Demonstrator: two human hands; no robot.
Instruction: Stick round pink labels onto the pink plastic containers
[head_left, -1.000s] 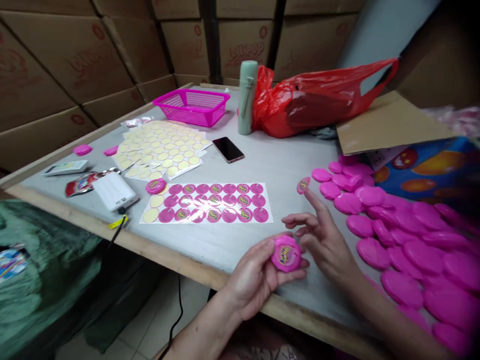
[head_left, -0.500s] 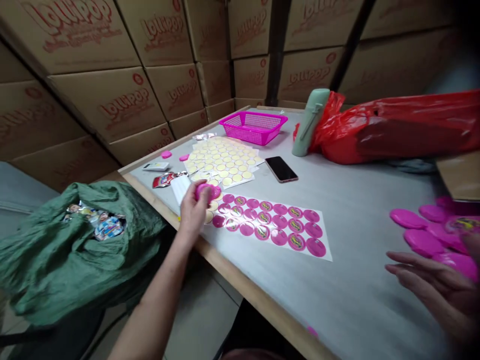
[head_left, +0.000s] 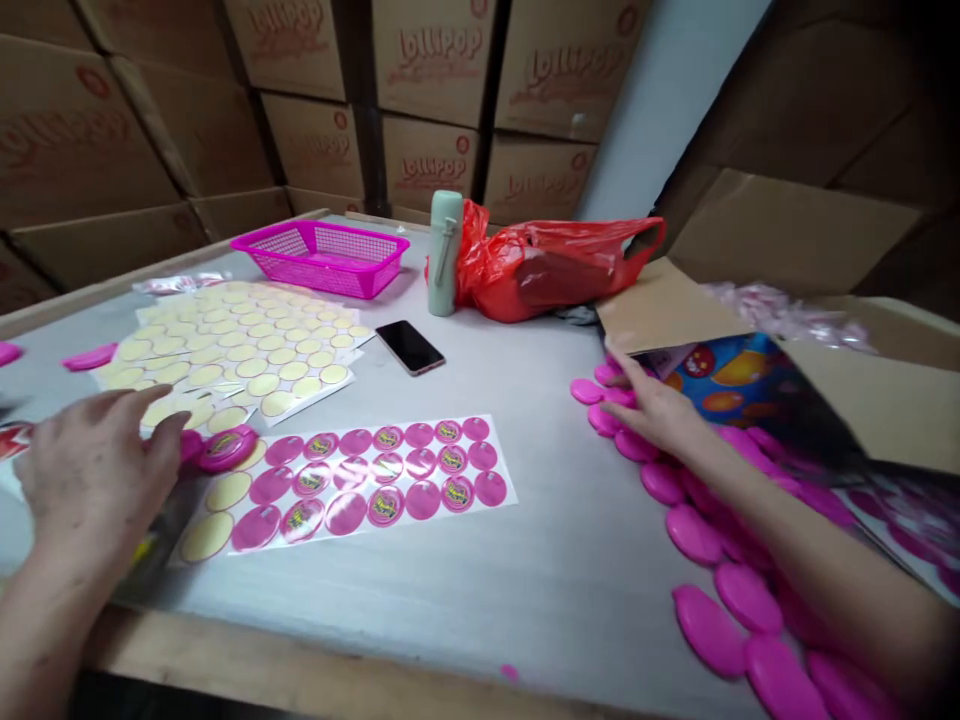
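My left hand [head_left: 101, 480] is at the left with fingers apart, just beside a pink round case [head_left: 225, 448] bearing a label. That case lies at the left end of a sheet of round pink stickers [head_left: 386, 468], where some pale yellow backing circles show. My right hand [head_left: 649, 405] reaches over a long heap of pink cases [head_left: 694, 535] at the right, fingers spread and touching those at its far end. Sheets of pale yellow circles [head_left: 225, 345] lie overlapped behind the sticker sheet.
A phone [head_left: 410, 347], green bottle [head_left: 445, 252], red plastic bag [head_left: 555, 268] and pink basket [head_left: 322, 258] stand farther back. At the right is an open carton [head_left: 675, 305]. Stacked lollipop boxes [head_left: 431, 65] line the back.
The view has turned right. My left hand has let go of the pink case, which now rests by the sticker sheet. My right hand has reached forward to the heap's far end.
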